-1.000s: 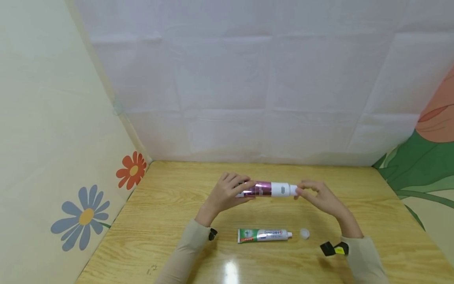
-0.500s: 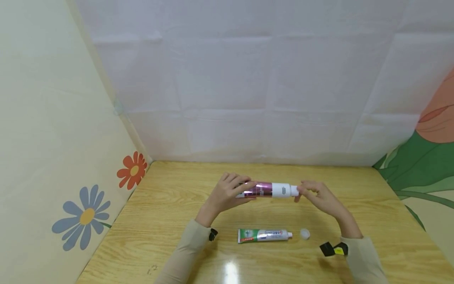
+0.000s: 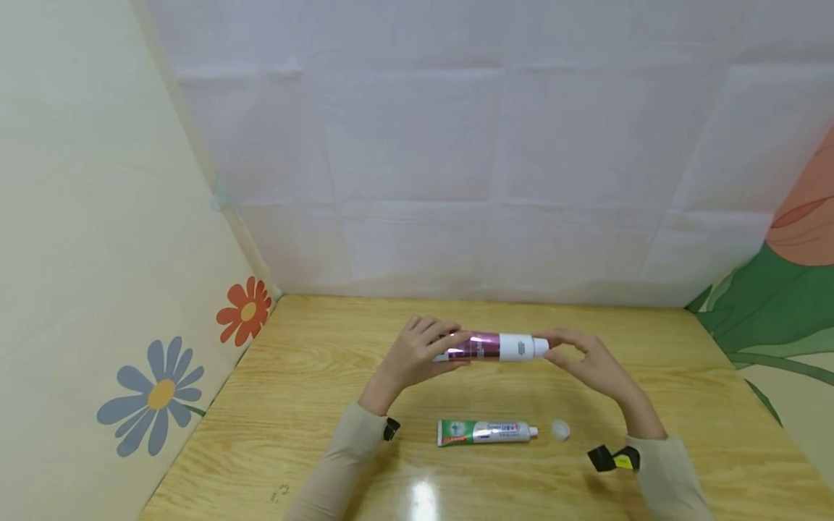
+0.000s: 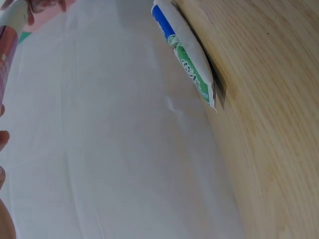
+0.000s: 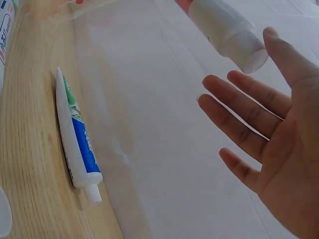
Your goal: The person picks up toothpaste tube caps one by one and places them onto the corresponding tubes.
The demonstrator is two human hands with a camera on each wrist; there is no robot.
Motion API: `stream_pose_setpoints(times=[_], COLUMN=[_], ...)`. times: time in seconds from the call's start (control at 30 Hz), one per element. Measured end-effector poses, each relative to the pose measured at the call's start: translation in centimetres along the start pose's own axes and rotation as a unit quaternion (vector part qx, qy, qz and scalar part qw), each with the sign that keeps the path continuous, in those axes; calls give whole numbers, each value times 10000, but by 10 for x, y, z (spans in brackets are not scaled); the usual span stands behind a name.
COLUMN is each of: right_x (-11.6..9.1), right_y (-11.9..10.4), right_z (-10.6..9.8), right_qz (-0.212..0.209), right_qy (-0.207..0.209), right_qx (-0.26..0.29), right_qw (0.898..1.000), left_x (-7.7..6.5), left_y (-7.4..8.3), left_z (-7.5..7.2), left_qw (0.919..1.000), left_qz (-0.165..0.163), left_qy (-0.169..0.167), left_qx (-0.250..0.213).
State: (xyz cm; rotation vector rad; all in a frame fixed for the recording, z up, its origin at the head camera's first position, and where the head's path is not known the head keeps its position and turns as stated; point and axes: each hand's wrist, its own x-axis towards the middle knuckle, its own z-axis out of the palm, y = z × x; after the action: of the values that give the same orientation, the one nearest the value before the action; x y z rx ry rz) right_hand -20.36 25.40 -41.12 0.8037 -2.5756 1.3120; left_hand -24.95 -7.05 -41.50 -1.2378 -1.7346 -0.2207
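Note:
My left hand (image 3: 417, 353) grips a purple-and-white tube (image 3: 482, 346) around its left part, holding it level above the table. The tube's white cap (image 3: 540, 347) points right. My right hand (image 3: 591, 365) is at the cap. In the right wrist view its fingers (image 5: 244, 107) are spread apart, and the thumb tip is at or very near the cap's rim. Below lies a green-and-silver toothpaste tube (image 3: 487, 432) with a small white nozzle end. Beside that end sits a loose, round, whitish translucent cap (image 3: 560, 430). Only left fingertips (image 4: 3, 139) show in the left wrist view.
The wooden table (image 3: 313, 405) meets a white cloth backdrop (image 3: 417, 246) at the rear. Flower-patterned panels (image 3: 72, 253) stand at both sides. A white printed thing (image 5: 5, 32) is cut off at the right wrist view's left edge.
The right fingers have loosened from their pinch on the cap and shifted around it, leaving more of the cap showing. The left hand and the held tube stay almost still.

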Motion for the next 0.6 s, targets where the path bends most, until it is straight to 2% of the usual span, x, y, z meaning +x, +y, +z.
stream_pose_setpoints(times=[0.37, 0.6], right_x=[2, 3], right_y=[0, -2], right_z=[2, 1], right_qz=[-274, -516], right_qy=[184, 254], right_qx=[108, -103], right_qw=[9994, 9983], left_x=[1, 0], left_y=[-1, -1], left_z=[-1, 0], left_qw=[10000, 9999], left_qz=[34, 70], left_qy=[33, 49], left_qx=[78, 79])
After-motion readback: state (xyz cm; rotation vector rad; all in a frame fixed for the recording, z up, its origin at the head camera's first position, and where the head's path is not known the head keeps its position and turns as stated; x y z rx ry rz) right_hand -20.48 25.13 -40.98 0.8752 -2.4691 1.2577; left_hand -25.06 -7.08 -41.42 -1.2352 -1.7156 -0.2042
